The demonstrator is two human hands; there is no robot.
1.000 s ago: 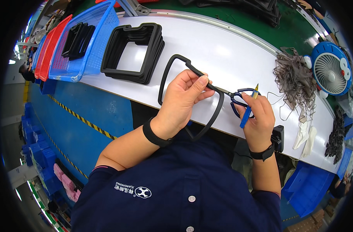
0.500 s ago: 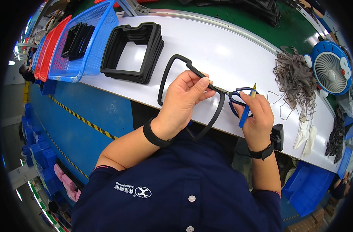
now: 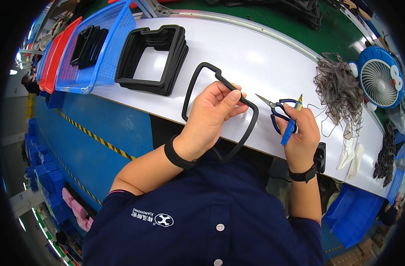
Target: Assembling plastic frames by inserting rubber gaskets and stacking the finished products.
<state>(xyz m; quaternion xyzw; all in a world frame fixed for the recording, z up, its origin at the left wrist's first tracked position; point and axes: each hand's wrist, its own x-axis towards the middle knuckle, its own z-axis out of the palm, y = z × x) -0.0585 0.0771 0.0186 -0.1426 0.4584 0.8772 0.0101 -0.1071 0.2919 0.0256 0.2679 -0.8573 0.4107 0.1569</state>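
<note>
Between the thumb and fingers of my left hand (image 3: 220, 104) is pinched a thin black rubber frame gasket (image 3: 253, 119), which hangs over the near table edge. My right hand (image 3: 303, 131) is closed around blue-handled scissors (image 3: 278, 111) and a blue and yellow craft knife (image 3: 290, 126) together. The scissor tips point up and left, a short way from the gasket and not touching it. Left of my left hand, a stack of similar black frames (image 3: 178, 66) lies on the white table (image 3: 238, 48).
A blue basket (image 3: 116, 57) with black frames inside stands at the left, beside a red basket (image 3: 56, 62). At the right are a tangle of dark trimmings (image 3: 337, 91), a blue fan (image 3: 380, 80) and white gloves (image 3: 351, 159). A blue bin (image 3: 353, 215) sits below the table.
My right hand has moved right, taking the scissors and knife away from the gasket; the scissor tips now show clear of it. My left hand holds the gasket almost still.
</note>
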